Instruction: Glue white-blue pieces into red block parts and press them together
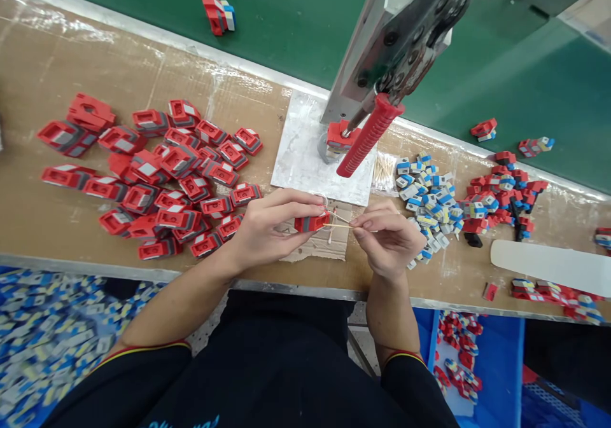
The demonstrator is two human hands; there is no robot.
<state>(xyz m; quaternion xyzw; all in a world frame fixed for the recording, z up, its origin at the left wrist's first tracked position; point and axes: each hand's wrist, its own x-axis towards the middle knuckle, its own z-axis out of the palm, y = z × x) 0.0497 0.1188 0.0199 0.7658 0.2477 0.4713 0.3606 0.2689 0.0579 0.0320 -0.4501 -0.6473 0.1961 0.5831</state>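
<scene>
Between the thumb and fingers of my left hand [274, 221] is a small red plastic toy part [311, 222]. My right hand [389, 234] pinches a thin cotton swab [338, 225], its far end at the right side of the red part. A thin pale loop or string also shows near both hands; I cannot tell what it is. Below the hands lies a piece of brown cardboard [317, 250] with a used-looking swab [330, 234] on it. Several red and grey toy parts [179, 161] are heaped to the left of my left hand.
A press with a red handle [367, 138] stands on a metal plate [298, 148] straight ahead. Cotton swabs [384, 172] and white-blue parts [429, 202] lie to the right, then red assemblies [501, 193]. A green conveyor belt [286, 27] runs behind; blue bins [499, 364] sit below.
</scene>
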